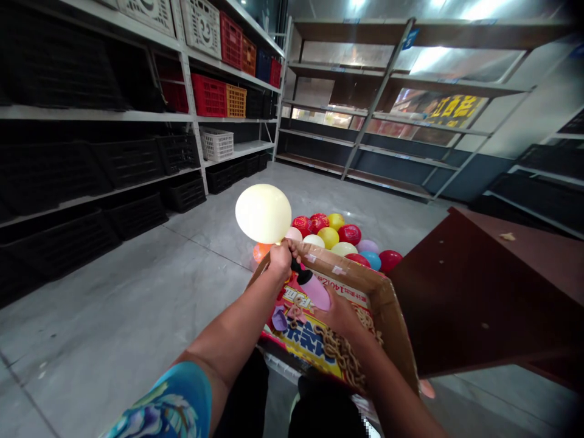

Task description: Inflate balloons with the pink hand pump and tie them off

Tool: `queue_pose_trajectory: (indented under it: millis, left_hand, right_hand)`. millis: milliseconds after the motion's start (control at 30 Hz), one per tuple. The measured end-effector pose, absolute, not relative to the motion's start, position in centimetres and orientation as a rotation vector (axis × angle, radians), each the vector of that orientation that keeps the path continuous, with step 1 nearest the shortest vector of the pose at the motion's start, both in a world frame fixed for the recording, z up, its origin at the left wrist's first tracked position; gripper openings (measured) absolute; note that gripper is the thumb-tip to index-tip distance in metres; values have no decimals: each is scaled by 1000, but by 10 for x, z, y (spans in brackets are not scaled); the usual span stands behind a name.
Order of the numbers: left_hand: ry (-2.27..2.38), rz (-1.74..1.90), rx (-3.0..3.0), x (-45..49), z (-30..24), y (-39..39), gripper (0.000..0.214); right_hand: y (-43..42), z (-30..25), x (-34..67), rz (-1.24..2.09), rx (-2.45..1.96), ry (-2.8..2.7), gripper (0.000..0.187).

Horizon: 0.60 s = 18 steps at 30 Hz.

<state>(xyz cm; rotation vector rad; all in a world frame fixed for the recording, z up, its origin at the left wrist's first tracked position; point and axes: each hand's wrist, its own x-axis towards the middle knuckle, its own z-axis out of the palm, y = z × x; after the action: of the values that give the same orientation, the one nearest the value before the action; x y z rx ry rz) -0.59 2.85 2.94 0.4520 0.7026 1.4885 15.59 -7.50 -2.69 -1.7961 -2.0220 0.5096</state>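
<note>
My left hand is closed around the neck of a pale yellow balloon, which is inflated and stands up above my fist. My right hand grips a pink hand pump whose black nozzle points into the balloon's neck. Both hands hover over an open cardboard box with a colourful printed lining, resting on my lap. A small purple piece lies inside the box.
A heap of several inflated balloons in red, yellow, white and blue lies on the concrete floor beyond the box. A dark brown table stands at the right. Metal shelves with black, red and orange crates line the left wall.
</note>
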Motion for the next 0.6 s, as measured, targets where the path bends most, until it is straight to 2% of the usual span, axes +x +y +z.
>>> queue_pose_trajectory:
  millis: [333, 600]
  left_hand:
    - [704, 1541, 409, -22, 39, 50, 19]
    - [715, 1516, 418, -9, 33, 39, 19]
  right_hand:
    - [-99, -56, 216, 502, -1900, -2034, 59]
    - [-86, -34, 174, 545, -1809, -1988, 59]
